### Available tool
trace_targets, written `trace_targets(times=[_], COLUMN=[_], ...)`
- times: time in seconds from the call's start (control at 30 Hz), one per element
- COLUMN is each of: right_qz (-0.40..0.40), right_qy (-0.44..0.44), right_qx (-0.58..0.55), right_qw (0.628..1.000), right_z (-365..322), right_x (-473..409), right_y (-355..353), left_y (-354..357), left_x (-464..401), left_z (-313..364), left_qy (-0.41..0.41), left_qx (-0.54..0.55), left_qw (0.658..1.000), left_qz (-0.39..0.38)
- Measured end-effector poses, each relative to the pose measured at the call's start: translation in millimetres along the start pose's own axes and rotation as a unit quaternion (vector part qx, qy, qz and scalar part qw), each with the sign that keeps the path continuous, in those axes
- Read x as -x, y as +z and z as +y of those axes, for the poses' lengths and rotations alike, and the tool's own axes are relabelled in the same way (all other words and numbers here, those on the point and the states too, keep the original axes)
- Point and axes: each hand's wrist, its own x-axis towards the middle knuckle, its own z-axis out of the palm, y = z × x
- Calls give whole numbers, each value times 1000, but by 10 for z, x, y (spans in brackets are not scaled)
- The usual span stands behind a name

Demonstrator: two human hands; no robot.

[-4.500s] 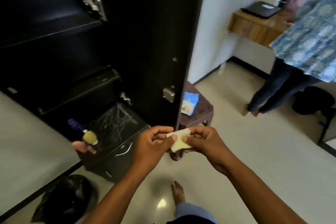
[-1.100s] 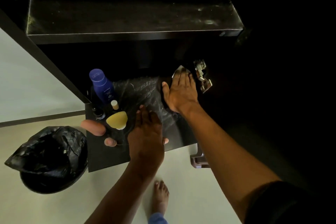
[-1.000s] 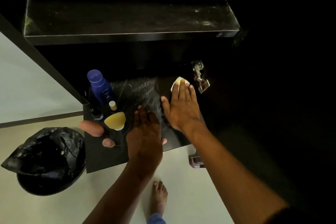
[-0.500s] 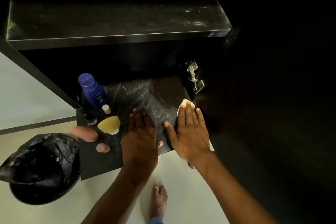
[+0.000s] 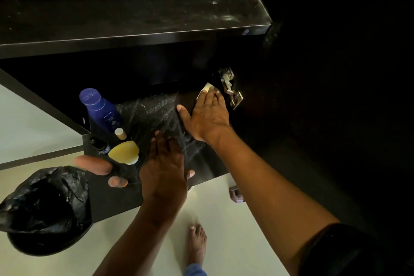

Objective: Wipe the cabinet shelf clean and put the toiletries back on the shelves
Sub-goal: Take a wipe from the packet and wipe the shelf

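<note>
My right hand [image 5: 207, 119] lies flat on the lower cabinet shelf [image 5: 112, 199], pressing a white wipe [image 5: 206, 88] under its fingertips at the far right corner, beside a metal hinge [image 5: 230, 89]. My left hand [image 5: 164, 168] rests open, palm down, on a crinkled black plastic liner [image 5: 152, 112] that covers the shelf's middle. At the shelf's left stand a blue Nivea bottle [image 5: 100, 110], a small cork-capped bottle [image 5: 120, 133], a yellow-capped container [image 5: 123, 152] and a dark roll-on [image 5: 99, 144]. The upper shelf [image 5: 134, 15] is dusty and bare.
A bin lined with a black bag [image 5: 44, 208] stands on the floor at the lower left, against the cabinet. Two pinkish rounded items [image 5: 93, 164] sit at the shelf's front left. My bare foot [image 5: 197, 244] is on the pale floor below.
My right hand has slid the wipe from the shelf's front edge back to the far right corner by the hinge. My left hand stays flat on the liner.
</note>
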Motion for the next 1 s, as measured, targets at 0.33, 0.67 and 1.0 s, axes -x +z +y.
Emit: trace_targets(times=[0.33, 0.67, 1.0], right_qz=[26, 21, 7], right_qy=[-50, -28, -24], right_qx=[0, -41, -25], right_qw=[998, 999, 999], right_z=[452, 485, 91], right_x=[1016, 1310, 12], right_y=[568, 666, 108], left_y=[21, -14, -20], left_x=[-1, -14, -17], left_z=[-34, -34, -31], left_qy=[12, 12, 11], left_qx=[7, 3, 1], left_qw=[1000, 999, 999], left_qz=[-14, -48, -44])
